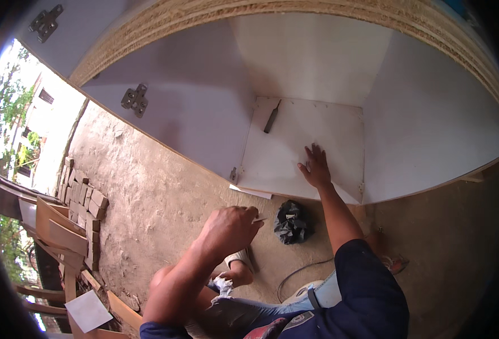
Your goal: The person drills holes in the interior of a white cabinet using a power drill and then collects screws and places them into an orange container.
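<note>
My right hand point(316, 168) lies flat, fingers spread, pressed on the lower right part of the white back panel point(294, 152) inside the open cabinet carcass point(430, 113); it holds nothing. My left hand point(229, 229) hangs closed in a loose fist out in front of the cabinet, above the dirt floor point(159, 192), and a small pale thing point(259, 220), thin as a screw or nail, sticks out from between the fingertips toward the right; I cannot tell just what it is.

The dark tool point(271, 117) rests on that same panel, near its upper left corner, up and to the left of my right hand and well apart from it. Its long axis runs nearly straight up and down the picture with a slight lean: the thin end points up and a little right toward the panel's top edge, the thicker end down and left. My right hand is clearly the nearer of the two; the left sits farther off, outside the cabinet mouth.

Two metal hinge plates point(135, 100) sit on the left side wall. On the floor below the cabinet edge lies a crumpled black bag point(290, 221), and a stack of small wood blocks point(82, 198) stands far left.
</note>
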### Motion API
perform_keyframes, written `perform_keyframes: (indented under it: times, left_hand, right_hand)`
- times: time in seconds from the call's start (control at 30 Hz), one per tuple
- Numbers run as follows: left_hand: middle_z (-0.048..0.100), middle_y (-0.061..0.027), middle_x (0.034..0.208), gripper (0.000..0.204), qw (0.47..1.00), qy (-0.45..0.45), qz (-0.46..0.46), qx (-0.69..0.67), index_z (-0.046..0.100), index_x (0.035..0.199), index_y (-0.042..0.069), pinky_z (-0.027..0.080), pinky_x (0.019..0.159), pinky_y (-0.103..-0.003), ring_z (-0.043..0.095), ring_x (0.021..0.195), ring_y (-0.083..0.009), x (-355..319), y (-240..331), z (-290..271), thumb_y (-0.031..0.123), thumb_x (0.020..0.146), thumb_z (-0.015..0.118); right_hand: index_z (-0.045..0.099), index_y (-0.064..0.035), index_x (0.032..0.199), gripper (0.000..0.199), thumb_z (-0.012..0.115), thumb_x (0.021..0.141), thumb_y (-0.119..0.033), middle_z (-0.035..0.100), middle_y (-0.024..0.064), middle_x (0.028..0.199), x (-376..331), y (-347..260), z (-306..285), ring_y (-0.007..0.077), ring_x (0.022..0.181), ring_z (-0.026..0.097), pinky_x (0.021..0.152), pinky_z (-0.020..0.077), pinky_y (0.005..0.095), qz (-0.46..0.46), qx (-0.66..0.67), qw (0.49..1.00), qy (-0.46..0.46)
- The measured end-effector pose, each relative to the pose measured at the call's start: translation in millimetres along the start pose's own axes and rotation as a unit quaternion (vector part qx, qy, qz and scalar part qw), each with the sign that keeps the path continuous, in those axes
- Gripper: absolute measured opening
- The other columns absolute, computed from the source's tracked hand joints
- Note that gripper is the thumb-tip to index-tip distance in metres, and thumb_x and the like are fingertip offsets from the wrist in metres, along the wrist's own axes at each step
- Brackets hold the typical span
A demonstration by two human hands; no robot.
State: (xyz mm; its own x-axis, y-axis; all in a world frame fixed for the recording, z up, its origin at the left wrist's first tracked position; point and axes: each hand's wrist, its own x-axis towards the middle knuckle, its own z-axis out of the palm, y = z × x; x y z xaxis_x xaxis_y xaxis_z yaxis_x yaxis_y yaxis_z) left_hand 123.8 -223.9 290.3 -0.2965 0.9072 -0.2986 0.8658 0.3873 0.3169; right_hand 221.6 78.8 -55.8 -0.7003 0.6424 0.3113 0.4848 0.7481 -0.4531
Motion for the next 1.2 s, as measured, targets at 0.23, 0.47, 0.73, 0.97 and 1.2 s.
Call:
perform_keyframes:
  times: [0.23, 0.47, 0.73, 0.97, 1.2]
  left_hand:
    - [0.076, -0.0174, 0.094, 0.026, 0.999, -0.033, -0.012, 0.003, 0.073, 0.102, 0.006, 0.058, 0.079, -0.049, 0.073, 0.090, -0.0386, 1, -15, 13, 0.031, 0.098, 0.069]
    - [0.076, -0.0180, 0.092, 0.026, 1.000, -0.025, -0.003, 0.002, 0.073, 0.101, 0.005, 0.058, 0.078, -0.049, 0.073, 0.089, -0.0394, -1, -6, 6, 0.030, 0.097, 0.071]
    - [0.076, -0.0175, 0.095, 0.027, 0.999, -0.039, -0.011, 0.005, 0.073, 0.104, 0.006, 0.058, 0.080, -0.050, 0.072, 0.092, -0.0390, 0, -4, 12, 0.031, 0.097, 0.070]
    - [0.076, -0.0177, 0.095, 0.028, 0.997, -0.065, -0.026, 0.016, 0.073, 0.104, 0.006, 0.058, 0.081, -0.050, 0.073, 0.093, -0.0392, 1, -2, 18, 0.033, 0.098, 0.069]
    - [0.076, -0.0206, 0.099, 0.032, 0.995, -0.096, -0.015, -0.013, 0.071, 0.110, 0.006, 0.057, 0.083, -0.052, 0.072, 0.095, -0.0416, 28, -13, 44, 0.036, 0.101, 0.066]
  right_hand:
    - [0.057, -0.0026, 0.141, 0.050, 0.068, 0.098, -0.025, 0.052, 0.0218, 0.151, -31, 3, 11, 0.0439, 0.146, 0.043, 0.125, 0.0341, 0.0512, -0.105, 0.074, 0.991, -0.044]
    - [0.061, -0.0015, 0.130, 0.045, 0.069, 0.096, -0.031, 0.055, 0.0188, 0.146, -74, -19, -27, 0.0382, 0.142, 0.046, 0.122, 0.0366, 0.0482, -0.156, 0.040, 0.986, -0.041]
    - [0.061, -0.0053, 0.115, 0.044, 0.073, 0.093, -0.041, 0.058, 0.0169, 0.122, -84, -2, -23, 0.0367, 0.119, 0.054, 0.104, 0.0445, 0.0500, -0.226, -0.051, 0.972, -0.045]
    - [0.060, -0.0048, 0.113, 0.046, 0.073, 0.092, -0.044, 0.057, 0.0165, 0.120, -87, -8, -28, 0.0366, 0.117, 0.054, 0.102, 0.0438, 0.0507, -0.210, -0.028, 0.976, -0.044]
    - [0.058, -0.0024, 0.128, 0.068, 0.075, 0.088, -0.054, 0.056, 0.0192, 0.129, -81, -4, -34, 0.0413, 0.124, 0.051, 0.109, 0.0396, 0.0545, -0.072, 0.102, 0.992, 0.027]
